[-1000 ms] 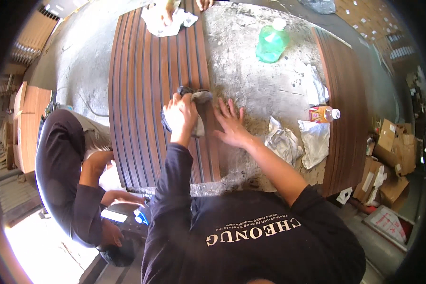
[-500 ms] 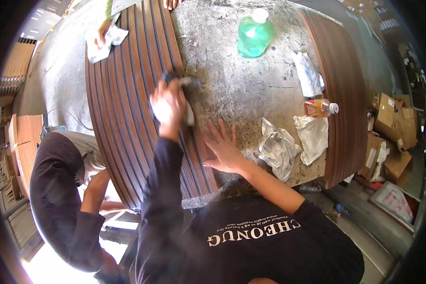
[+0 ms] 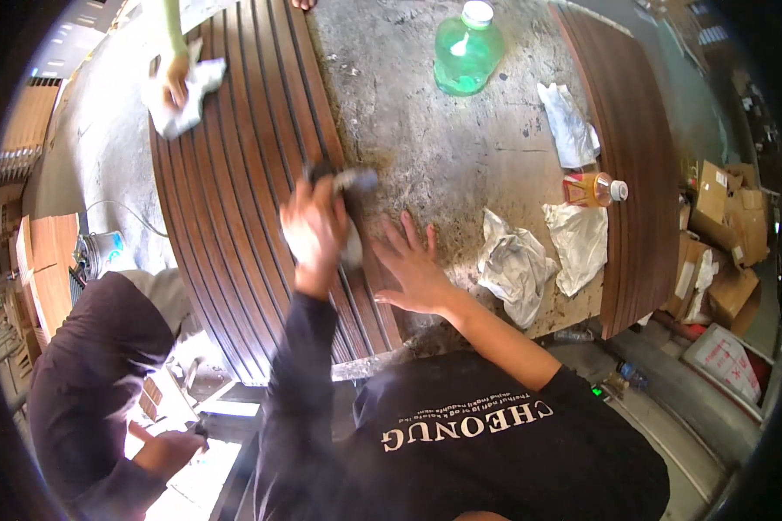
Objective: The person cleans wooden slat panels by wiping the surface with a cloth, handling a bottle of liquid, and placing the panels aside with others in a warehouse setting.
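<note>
A dark brown ribbed panel [image 3: 235, 165] lies lengthwise on the worktable's left. My left hand [image 3: 314, 227] is closed around a black hand tool [image 3: 323, 172] with a grey rounded end, pressed over the panel's right edge. Motion blur hides the tool's exact kind. Something white, apparently cloth [image 3: 353, 250], shows under that hand. My right hand [image 3: 415, 271] lies flat with fingers spread, its fingertips at the panel's right border and on the worktable [image 3: 513, 148]. Another person's hand [image 3: 175, 80] presses a white cloth [image 3: 202, 85] onto the panel's far left edge.
A green bottle [image 3: 467, 54] stands at the back. Right of my hands lie crumpled white cloths [image 3: 514, 271], an amber bottle [image 3: 593, 189] and a second brown panel [image 3: 641, 182]. A dark-clothed person [image 3: 104, 347] crouches at the left. Cardboard boxes [image 3: 728, 208] stand beyond the table's right.
My left hand and the tool have moved slightly nearer along the panel's edge. The other person's cloth hand has shifted a little. The crouching person has bent lower. My right hand stays put.
</note>
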Tool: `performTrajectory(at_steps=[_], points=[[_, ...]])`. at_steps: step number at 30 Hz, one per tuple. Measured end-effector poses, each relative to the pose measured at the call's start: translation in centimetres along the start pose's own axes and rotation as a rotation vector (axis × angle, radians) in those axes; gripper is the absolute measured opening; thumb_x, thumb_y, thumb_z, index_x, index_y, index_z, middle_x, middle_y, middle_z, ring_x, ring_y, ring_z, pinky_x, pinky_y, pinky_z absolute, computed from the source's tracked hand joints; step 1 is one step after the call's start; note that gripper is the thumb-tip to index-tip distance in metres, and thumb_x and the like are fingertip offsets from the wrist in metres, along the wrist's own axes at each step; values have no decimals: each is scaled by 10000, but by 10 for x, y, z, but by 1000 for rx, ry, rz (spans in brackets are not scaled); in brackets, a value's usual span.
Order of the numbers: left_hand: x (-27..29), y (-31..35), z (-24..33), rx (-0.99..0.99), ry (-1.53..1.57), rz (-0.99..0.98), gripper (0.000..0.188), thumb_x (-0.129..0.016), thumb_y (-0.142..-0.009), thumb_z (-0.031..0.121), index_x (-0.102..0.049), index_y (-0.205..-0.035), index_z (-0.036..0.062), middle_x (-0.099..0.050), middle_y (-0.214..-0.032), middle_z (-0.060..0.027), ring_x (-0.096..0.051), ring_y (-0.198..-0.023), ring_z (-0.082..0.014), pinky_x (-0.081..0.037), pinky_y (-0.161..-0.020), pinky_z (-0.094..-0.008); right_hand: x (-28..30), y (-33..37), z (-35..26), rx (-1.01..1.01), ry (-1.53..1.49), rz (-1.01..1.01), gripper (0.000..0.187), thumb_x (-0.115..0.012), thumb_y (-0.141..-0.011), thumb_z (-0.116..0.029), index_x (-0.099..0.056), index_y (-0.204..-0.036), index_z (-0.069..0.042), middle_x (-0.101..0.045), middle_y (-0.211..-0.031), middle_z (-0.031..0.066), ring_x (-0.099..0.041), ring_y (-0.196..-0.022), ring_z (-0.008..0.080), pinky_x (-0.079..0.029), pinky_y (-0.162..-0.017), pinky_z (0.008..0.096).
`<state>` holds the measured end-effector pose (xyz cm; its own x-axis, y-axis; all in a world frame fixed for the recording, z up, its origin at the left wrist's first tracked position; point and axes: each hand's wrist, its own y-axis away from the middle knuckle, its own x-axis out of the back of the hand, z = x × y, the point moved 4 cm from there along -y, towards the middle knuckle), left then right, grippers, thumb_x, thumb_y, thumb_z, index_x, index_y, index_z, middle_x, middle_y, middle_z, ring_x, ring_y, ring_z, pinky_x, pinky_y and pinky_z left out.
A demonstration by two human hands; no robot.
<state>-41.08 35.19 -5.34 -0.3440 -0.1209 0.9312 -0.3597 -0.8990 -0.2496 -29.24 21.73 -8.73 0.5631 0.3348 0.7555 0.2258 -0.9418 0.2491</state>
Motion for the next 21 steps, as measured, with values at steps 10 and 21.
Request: performTrajectory(at_steps=[10,21], points=[[27,92,9,169,41,-127,341,-649,-710,129,-652,-1049,95,-611,-952,-163,-630,-828,-310,-471,-718,-403,3,1,2,-61,45,-91,868,-720,-728,-454,-358,-1430,-94,-80,-1559,174,-3,-1425,433,-35,-1071,684],[-7,-34,-43,106,-137,70,154,-620,-799,204,-657,-916,112,-608,-870,-117,-625,-786,-308,-472,-668,-445,-7,-5,-5,-11,69,-86,941,-734,-726,-473,-276,-1466,-116,-5,-1566,163,31,-1426,427,-32,-1069,691]])
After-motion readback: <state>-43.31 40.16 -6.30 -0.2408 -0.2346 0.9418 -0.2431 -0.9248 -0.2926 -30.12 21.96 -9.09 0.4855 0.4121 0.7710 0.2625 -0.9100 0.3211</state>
